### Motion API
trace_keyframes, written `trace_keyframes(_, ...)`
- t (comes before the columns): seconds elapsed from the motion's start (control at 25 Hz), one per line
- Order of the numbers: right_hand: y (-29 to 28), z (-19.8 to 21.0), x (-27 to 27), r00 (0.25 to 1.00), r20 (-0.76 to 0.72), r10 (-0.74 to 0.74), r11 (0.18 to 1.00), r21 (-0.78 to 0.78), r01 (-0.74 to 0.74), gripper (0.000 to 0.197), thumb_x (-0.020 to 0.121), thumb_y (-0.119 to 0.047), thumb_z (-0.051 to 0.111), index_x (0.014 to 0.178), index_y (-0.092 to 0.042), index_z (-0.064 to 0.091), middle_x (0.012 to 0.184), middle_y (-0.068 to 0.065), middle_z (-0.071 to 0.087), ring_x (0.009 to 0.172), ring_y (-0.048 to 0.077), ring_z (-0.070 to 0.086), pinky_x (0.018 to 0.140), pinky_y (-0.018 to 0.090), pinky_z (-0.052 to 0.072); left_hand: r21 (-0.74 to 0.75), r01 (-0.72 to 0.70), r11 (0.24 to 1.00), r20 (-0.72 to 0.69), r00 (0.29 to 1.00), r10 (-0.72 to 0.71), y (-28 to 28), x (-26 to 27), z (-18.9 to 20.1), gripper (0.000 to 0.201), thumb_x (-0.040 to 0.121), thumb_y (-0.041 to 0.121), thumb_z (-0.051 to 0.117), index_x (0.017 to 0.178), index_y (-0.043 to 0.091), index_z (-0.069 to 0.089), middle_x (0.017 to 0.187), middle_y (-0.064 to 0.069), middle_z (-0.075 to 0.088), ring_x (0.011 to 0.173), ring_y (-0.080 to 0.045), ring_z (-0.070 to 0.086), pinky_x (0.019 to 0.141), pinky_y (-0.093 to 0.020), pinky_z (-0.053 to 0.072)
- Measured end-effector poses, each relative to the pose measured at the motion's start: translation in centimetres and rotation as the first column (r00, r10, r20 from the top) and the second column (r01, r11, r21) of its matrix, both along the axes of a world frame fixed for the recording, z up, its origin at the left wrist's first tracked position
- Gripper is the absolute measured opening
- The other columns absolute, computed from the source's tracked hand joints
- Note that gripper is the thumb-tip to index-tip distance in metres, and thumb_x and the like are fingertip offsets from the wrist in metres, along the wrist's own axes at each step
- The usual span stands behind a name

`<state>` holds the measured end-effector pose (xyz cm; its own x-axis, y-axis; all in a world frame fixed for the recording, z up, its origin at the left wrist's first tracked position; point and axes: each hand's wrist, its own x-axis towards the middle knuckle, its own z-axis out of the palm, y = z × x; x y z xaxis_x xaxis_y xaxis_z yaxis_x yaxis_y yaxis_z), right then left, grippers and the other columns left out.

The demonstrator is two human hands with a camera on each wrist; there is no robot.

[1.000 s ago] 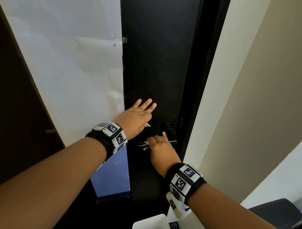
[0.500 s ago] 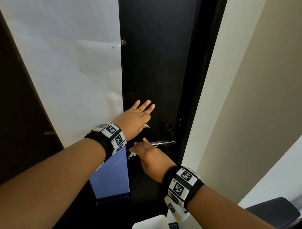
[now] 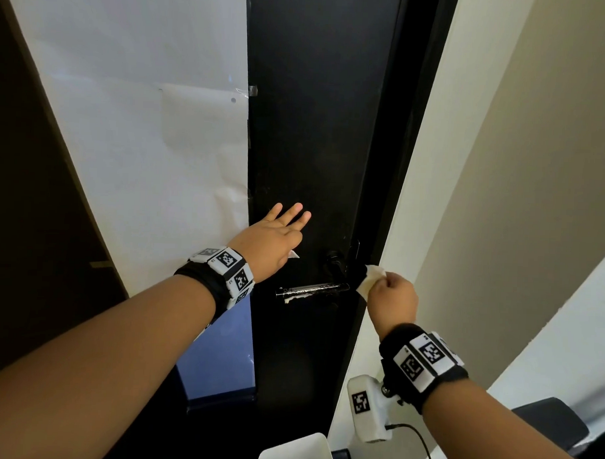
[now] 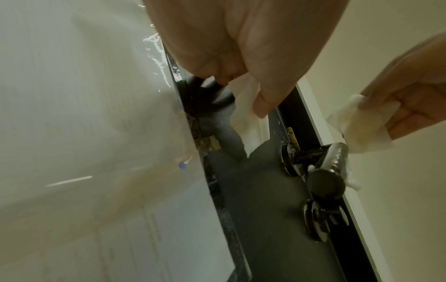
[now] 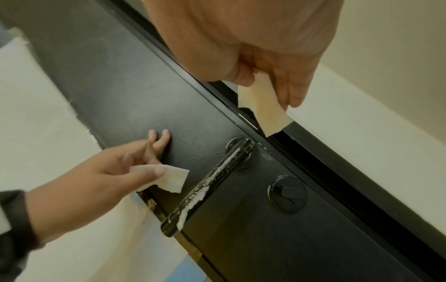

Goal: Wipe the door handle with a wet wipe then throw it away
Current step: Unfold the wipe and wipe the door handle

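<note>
head view — right hand (image 3: pixel 393 296) pinches wet wipe (image 3: pixel 369 279) beside door handle (image 3: pixel 311 290).

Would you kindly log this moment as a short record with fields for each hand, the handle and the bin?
left hand: fingers straight against the black door, thumb pinning a white wipe piece
right hand: holds a wet wipe, off the handle, by the door edge
door handle: horizontal lever, white residue along its underside
white bin: below the handle, at the frame's bottom edge
</note>
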<state>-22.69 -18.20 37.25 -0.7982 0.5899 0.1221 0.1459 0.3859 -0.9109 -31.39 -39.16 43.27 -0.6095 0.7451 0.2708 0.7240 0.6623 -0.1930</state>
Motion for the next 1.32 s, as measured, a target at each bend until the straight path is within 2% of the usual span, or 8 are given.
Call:
trace_keyframes(0.16,-0.7,-2.0,-0.7,0.988,0.149,-0.029,0.984,-0.171,0.055,0.034,0.091,-0.009,0.044,0.06,-0.009,0.057,0.06,0.009,0.053,0.057,0.025,0.049,0.059,0.032,0.04,0.001,0.001,1.0,0.003,1.0,-0.001,0.0,0.0,0.0,0.011,0.092,0.008,0.046,0.101,0.008,0.054,0.159,-0.008,0.014,0.147,-0.024,0.002,0.114,-0.035,-0.007)
trace_keyframes(0.24,-2.2,-2.8,-1.3,0.99,0.14,-0.004,0.965,-0.258,0.04,0.022,0.092,-0.017,0.052,0.085,-0.011,0.072,0.075,0.01,0.066,0.072,0.029,0.062,0.07,0.034,0.052,-0.006,-0.001,1.0,0.007,1.0,0.001,0.0,0.0,0.1,0.011,0.092,0.008,0.047,0.101,0.008,0.054,0.159,-0.008,0.014,0.147,-0.024,0.002,0.114,-0.035,-0.007)
trace_keyframes(0.32,-4.0,-3.2,-1.4,0.997,0.08,0.005,0.939,-0.344,0.023,0.024,0.092,-0.02,0.055,0.111,-0.014,0.069,0.098,0.009,0.072,0.089,0.027,0.068,0.087,0.04,0.056,-0.02,-0.009,1.0,0.01,1.0,0.009,0.0,0.0,0.2,0.012,0.093,0.01,0.047,0.102,0.008,0.054,0.159,-0.008,0.013,0.147,-0.024,0.001,0.114,-0.035,-0.007)
trace_keyframes(0.48,-6.5,-2.6,-0.7,0.999,0.007,-0.047,0.931,-0.361,0.047,0.029,0.093,-0.016,0.053,0.12,-0.013,0.064,0.117,0.008,0.068,0.106,0.025,0.063,0.1,0.032,0.046,-0.045,-0.018,0.999,0.009,1.0,0.019,0.0,0.0,0.4,0.011,0.093,0.01,0.048,0.103,0.008,0.054,0.159,-0.008,0.013,0.147,-0.024,0.001,0.115,-0.037,-0.006)
trace_keyframes(0.56,-7.4,-2.3,0.0,1.0,0.013,-0.026,0.945,-0.325,0.029,0.03,0.094,-0.016,0.052,0.122,-0.012,0.062,0.12,0.009,0.066,0.11,0.026,0.061,0.095,0.025,0.042,-0.048,-0.012,0.999,0.008,1.0,0.013,0.0,-0.1,0.3,0.011,0.093,0.009,0.048,0.102,0.008,0.054,0.159,-0.009,0.014,0.147,-0.025,0.001,0.114,-0.036,-0.007)
trace_keyframes(0.68,-8.7,-2.1,0.7,0.998,0.009,0.054,0.967,-0.249,-0.05,0.032,0.095,-0.016,0.05,0.126,-0.013,0.06,0.117,0.01,0.068,0.096,0.024,0.065,0.083,0.025,0.049,-0.047,-0.009,0.999,0.005,1.0,0.009,-0.1,-0.2,0.3,0.011,0.092,0.007,0.048,0.101,0.008,0.054,0.158,-0.009,0.014,0.147,-0.025,0.002,0.113,-0.036,-0.007)
trace_keyframes(1.12,-11.7,-3.0,1.2,0.974,0.017,0.227,0.969,-0.108,-0.223,0.035,0.097,-0.017,0.047,0.132,-0.015,0.053,0.103,0.016,0.071,0.076,0.015,0.058,0.069,0.022,0.044,-0.06,-0.009,0.998,-0.003,1.0,0.008,0.0,-0.3,0.2,0.014,0.092,0.006,0.048,0.104,0.007,0.054,0.158,-0.01,0.013,0.147,-0.025,0.0,0.113,-0.038,-0.008)
trace_keyframes(1.32,-12.4,-3.2,1.6,0.956,-0.005,0.292,0.952,-0.093,-0.291,0.035,0.098,-0.017,0.047,0.132,-0.016,0.053,0.088,0.007,0.069,0.064,0.008,0.055,0.066,0.017,0.044,-0.064,-0.014,0.998,-0.01,1.0,0.013,0.1,-0.3,0.1,0.013,0.091,0.005,0.048,0.103,0.007,0.054,0.158,-0.01,0.013,0.147,-0.025,0.0,0.112,-0.037,-0.01)
